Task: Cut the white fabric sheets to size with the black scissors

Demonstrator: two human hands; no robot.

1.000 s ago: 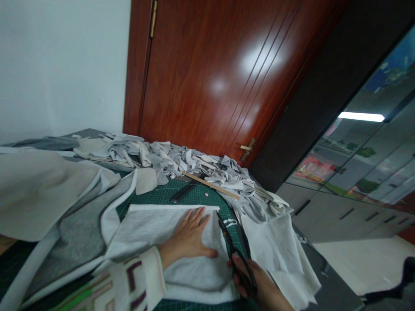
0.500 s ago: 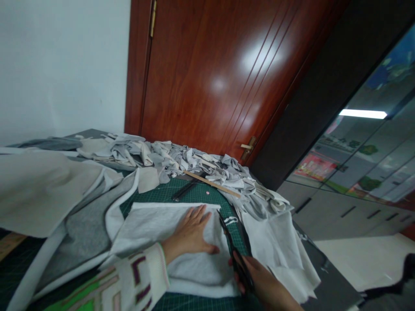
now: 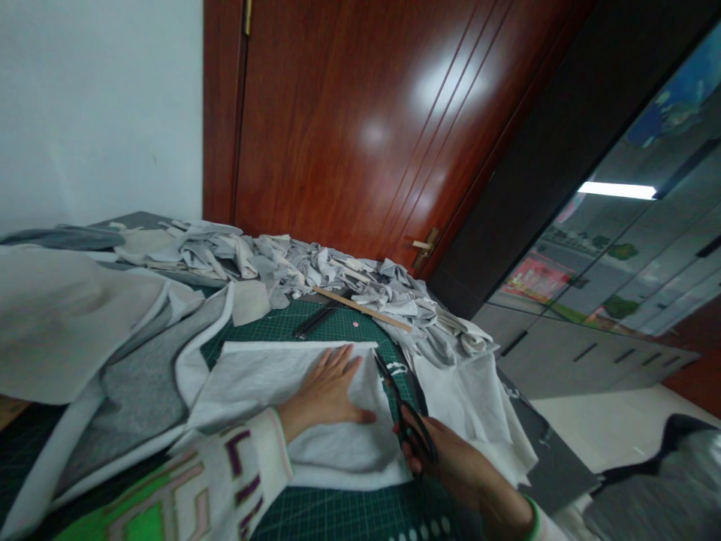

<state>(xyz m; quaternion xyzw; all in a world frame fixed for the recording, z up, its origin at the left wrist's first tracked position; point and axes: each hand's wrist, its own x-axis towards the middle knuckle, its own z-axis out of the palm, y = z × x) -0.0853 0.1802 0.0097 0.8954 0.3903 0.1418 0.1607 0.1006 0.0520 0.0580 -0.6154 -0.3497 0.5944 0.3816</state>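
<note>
My left hand point(image 3: 327, 391) lies flat, fingers spread, on a folded white cloth point(image 3: 270, 376) that rests on a green cutting mat point(image 3: 338, 330). My right hand point(image 3: 451, 466) grips black scissors point(image 3: 402, 409) by the handles. The blades run along the cloth's right edge, pointing away from me, just right of my left thumb. A cut-off white piece point(image 3: 473, 409) lies to the right of the scissors.
A heap of grey and white cloth scraps point(image 3: 315, 274) covers the far side of the table. A wooden ruler point(image 3: 363, 308) and a black bar point(image 3: 315, 321) lie on the mat. Larger grey and white fabric point(image 3: 113, 353) is piled left. A red-brown door point(image 3: 366, 128) stands behind.
The scissors and my right hand have moved a little forward along the cloth's right edge. My left hand stays flat on the cloth. The camera has shifted slightly right.
</note>
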